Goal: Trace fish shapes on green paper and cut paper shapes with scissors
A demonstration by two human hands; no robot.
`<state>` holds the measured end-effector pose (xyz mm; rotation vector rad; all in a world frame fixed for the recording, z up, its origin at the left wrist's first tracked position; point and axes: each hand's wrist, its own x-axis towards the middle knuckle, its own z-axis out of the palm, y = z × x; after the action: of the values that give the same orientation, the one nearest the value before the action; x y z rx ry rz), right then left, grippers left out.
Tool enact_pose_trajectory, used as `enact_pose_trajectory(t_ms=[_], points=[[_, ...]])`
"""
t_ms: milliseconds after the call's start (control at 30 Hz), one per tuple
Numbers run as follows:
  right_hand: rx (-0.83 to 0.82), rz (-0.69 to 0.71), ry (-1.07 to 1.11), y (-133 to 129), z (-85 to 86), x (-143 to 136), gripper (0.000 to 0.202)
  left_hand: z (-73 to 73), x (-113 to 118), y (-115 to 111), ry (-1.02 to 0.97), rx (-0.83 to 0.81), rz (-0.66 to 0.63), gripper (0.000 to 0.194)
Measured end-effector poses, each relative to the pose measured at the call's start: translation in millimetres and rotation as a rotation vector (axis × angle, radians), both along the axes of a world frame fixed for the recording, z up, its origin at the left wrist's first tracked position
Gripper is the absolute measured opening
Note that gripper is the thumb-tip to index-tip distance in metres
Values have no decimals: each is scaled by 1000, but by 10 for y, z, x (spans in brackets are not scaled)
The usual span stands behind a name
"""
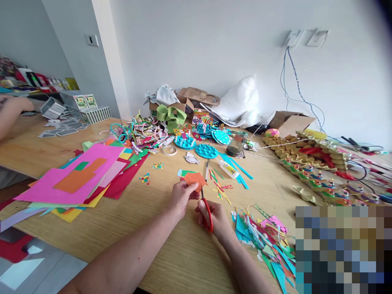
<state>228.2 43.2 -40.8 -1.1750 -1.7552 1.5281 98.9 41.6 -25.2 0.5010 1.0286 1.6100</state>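
Observation:
My left hand [181, 198] pinches a small piece of orange paper [194, 179] above the middle of the table. Red-handled scissors [209, 216] sit in my right hand [214, 213], fingers through the loops. Their blades point up at the paper's right edge; how far they are open is hard to make out. Just beyond the paper lie a pen [207, 170], thin coloured paper strips [221, 188] and a white glue bottle [229, 169]. A fish-shaped paper cutout [192, 158] rests near the blue scalloped discs [206, 151].
Coloured paper sheets [104, 163] are stacked at left, paper scraps [260, 232] heaped at right. Egg cartons [315, 159] with small painted figures stand far right. A glass jar [235, 145], pipe cleaners [143, 132] and cardboard boxes [289, 122] line the back. Another person's arm [12, 112] shows far left.

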Motion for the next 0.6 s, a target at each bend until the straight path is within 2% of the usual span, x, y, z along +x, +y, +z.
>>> enact_pose_trajectory(t_ms=[600], points=[[-22,29,6,-1,40,24,58,-1,3,-1,109,-3,-18,18]])
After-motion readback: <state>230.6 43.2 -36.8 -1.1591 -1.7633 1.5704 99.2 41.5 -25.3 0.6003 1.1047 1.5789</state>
